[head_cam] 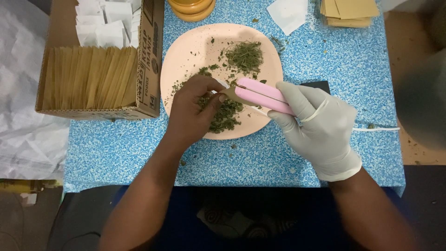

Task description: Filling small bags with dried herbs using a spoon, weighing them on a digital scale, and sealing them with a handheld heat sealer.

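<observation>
The right hand (316, 125), in a pale glove, is closed around a pink sealer (262, 96), a slim clamp-shaped tool with a thin metal strip along its seam and a white cord (376, 129) trailing off to the right. Its tip points left, over the plate (186, 51). The bare left hand (193, 109) pinches a small brown packet (229, 93) between thumb and fingers, and the packet's end sits at the sealer's tip.

The plate is round and peach-coloured, with 2 loose heaps of dried green herb (245, 56), 1 near the far side and 1 under the left hand. The plate's near edge lies just behind both hands.

On the blue speckled tabletop (116, 148), a cardboard box (151, 56) of brown and white sachets stands just left of the plate, nearly touching it. A stack of tan sachets (348, 11) lies at the far right, well apart. Bare tabletop shows between the plate and the near edge, and to the right of the gloved hand.
</observation>
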